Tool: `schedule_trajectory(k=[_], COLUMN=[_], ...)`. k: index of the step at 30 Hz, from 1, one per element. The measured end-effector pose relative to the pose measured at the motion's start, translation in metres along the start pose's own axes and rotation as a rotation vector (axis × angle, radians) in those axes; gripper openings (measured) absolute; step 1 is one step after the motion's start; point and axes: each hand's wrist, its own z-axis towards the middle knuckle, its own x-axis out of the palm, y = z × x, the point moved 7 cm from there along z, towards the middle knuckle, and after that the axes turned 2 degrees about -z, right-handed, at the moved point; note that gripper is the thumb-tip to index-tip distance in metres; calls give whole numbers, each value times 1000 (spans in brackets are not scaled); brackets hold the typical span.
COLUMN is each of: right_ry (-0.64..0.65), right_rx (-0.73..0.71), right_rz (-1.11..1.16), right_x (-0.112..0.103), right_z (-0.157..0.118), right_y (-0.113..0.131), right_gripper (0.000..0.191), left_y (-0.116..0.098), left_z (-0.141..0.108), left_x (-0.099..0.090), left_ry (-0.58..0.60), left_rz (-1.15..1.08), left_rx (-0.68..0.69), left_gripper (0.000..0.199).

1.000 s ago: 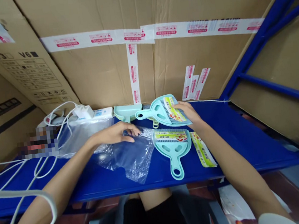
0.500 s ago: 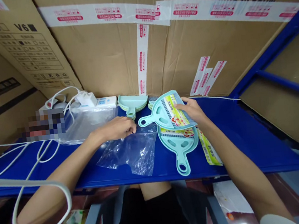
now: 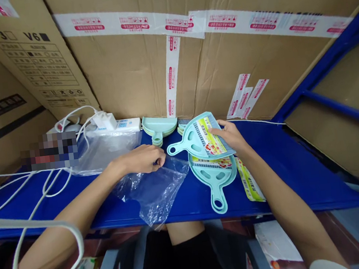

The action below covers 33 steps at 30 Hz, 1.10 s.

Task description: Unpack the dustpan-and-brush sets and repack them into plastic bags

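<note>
Head view: the right hand [image 3: 233, 137] grasps the wide end of an upper dustpan [image 3: 185, 144], its thumb lying over a yellow-green label [image 3: 210, 135] on the grey-bristled brush set inside the pan. The handle of this pan points toward the left hand [image 3: 146, 159], whose fingers are curled closed on the upper edge of a clear plastic bag [image 3: 162, 192]; the bag spreads forward over the table's near edge. Below the upper dustpan, and partly covered by it from this viewpoint, lies a lower dustpan [image 3: 217, 180], handle toward the person; whether the two pans touch cannot be told. Just right of it, near the right forearm, rests a loose yellow-green card [image 3: 250, 182]. Farther back, a stack of pale green pans [image 3: 160, 125] sits beside a white power strip [image 3: 129, 124], with flat clear bags [image 3: 109, 147] in front of the strip. All rest on a blue table [image 3: 283, 161], backed by a taped cardboard box [image 3: 127, 77].
</note>
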Motion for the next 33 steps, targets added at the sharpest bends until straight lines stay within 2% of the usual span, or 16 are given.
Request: schedule_trajectory(k=[3, 6, 11, 15, 20, 25, 27, 30, 32, 33], right_ry=[7, 41, 154, 248, 265, 303, 291, 204, 141, 115], right_rx=[5, 1, -15, -1, 64, 51, 61, 52, 28, 19], right_rz=[-12, -26, -37, -64, -22, -11, 7, 37, 75, 101], right_x=[1, 5, 16, 31, 52, 70, 76, 81, 82, 81], right_z=[0, -3, -10, -17, -30, -44, -49, -55, -58, -59], right_y=[-1, 1, 4, 1, -5, -7, -11, -15, -15, -14], right_gripper=[51, 51, 50, 48, 49, 47, 48, 51, 51, 50], left_y=[-5, -11, -19, -25, -30, -31, -34, -42, -45, -43], left_z=[-4, -7, -9, -10, -11, -9, -8, -7, -10, -14], left_x=[-8, -19, -28, -34, -36, -33, -31, -30, -36, -44], left_ry=[-37, -123, -253, -341, -423, -478, -518, -571, -634, -708], left_rz=[-45, -51, -50, -130, -192, -201, -201, -181, -164, -156], left_rx=[32, 74, 166, 212, 258, 268, 268, 247, 228, 212], left_gripper=[19, 18, 16, 16, 15, 18, 18, 18, 18, 17])
